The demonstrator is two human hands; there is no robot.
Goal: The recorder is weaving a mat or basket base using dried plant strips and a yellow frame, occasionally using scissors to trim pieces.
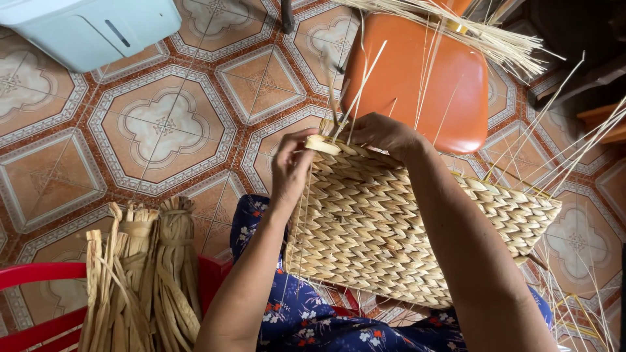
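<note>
A big woven mat (398, 228) of pale straw is held on the lap, just in front of the orange chair seat (417, 78). Its top edge, the side nearest the chair seat, is pinched by the left hand (290, 166), whose fingers are closed on a flat straw strip (323, 145), and by the right hand (385, 133), which is curled around thin straw stalks (355, 98). Bundles of dried straw (140, 274) are stood in a red basket (39, 274), well apart from the chair seat.

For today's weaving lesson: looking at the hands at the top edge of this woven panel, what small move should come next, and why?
Probably tuck the flat strand behind the next thin upright stake: the left hand pinches it at the woven panel edge, the right hand beside it, stakes still unwoven above.
</note>
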